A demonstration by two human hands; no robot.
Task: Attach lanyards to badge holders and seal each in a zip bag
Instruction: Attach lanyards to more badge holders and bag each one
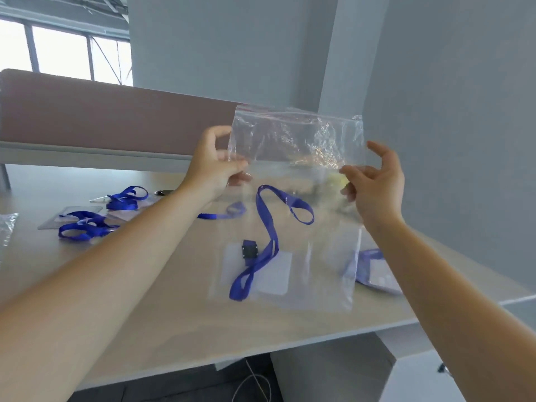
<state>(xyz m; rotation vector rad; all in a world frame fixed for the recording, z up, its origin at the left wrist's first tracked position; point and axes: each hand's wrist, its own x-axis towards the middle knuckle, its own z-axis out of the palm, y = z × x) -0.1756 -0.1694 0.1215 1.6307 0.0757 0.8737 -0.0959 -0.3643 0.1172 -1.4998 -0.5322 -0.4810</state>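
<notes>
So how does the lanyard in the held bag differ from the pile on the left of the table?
The lanyard in the bag hangs loosely unfurled inside the zip bag, lifted off the table; the lanyards on the left lie bunched on the table, unbagged. The bagged one's badge holder hangs below it; theirs lie beneath them. All are blue.

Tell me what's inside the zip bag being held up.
Inside the zip bag, held by the left hand and right hand, are a blue lanyard and a clear badge holder, joined by a dark clip. Nothing else shows through the plastic.
</notes>
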